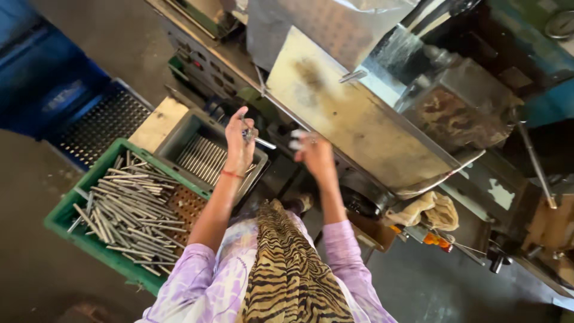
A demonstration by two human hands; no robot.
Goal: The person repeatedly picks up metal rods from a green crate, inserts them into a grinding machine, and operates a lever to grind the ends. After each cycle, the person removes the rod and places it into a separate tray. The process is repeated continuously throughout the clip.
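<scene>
While left hand (239, 143) pinches 1 rod (262, 142), its long axis pointing right toward right hand (314, 152), both hover above grey tray (179, 134). Right hand grip blurred, cannot tell. Green crate (66, 218) of rods sits lower left.

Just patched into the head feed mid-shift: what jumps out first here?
The green crate at lower left, heaped with loose metal rods, catches the eye first. Right of it, a grey tray holds more rods laid in neat rows. Above that, the left hand pinches a rod while the right hand is raised before the machine's stained metal panel.
</scene>
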